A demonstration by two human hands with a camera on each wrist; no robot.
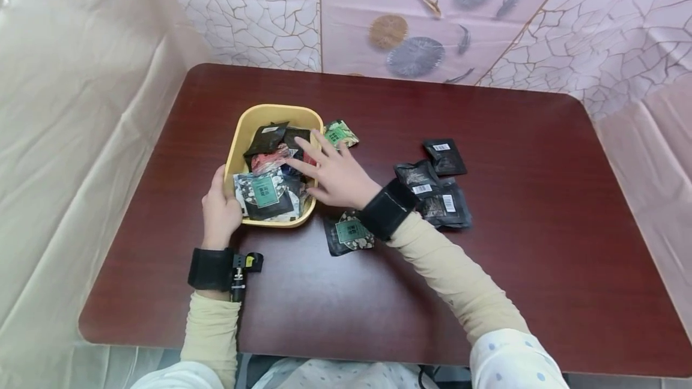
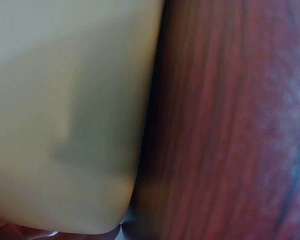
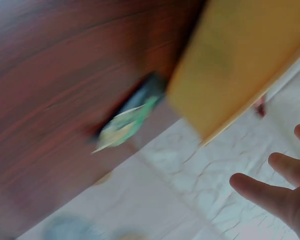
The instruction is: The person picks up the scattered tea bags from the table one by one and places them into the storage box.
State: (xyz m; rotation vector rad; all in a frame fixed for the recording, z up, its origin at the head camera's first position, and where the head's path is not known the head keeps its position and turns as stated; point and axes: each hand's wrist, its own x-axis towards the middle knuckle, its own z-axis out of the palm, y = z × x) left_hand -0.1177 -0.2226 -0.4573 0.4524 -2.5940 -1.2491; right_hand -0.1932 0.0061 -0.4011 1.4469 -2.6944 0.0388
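A yellow plastic basin (image 1: 235,155) stands on the left part of the table, filled with several packets. On top, a dark packet with a green label (image 1: 265,192) lies towards the near side; a red packet (image 1: 268,161) and black packets (image 1: 266,138) lie behind it. My left hand (image 1: 220,212) grips the basin's near left side, whose outer wall (image 2: 65,110) fills much of the left wrist view. Over the basin's right rim hovers my right hand (image 1: 337,176), fingers spread, holding nothing. The right wrist view shows some of its fingers (image 3: 262,192) apart from the basin.
A green packet (image 1: 340,133) lies beside the basin's far right side. Nearer, another green-labelled packet (image 1: 346,234) sits partly under my right wrist. Several black packets (image 1: 446,158) are grouped right of centre on the brown table (image 1: 540,245). Patterned cloth (image 1: 243,11) hangs behind.
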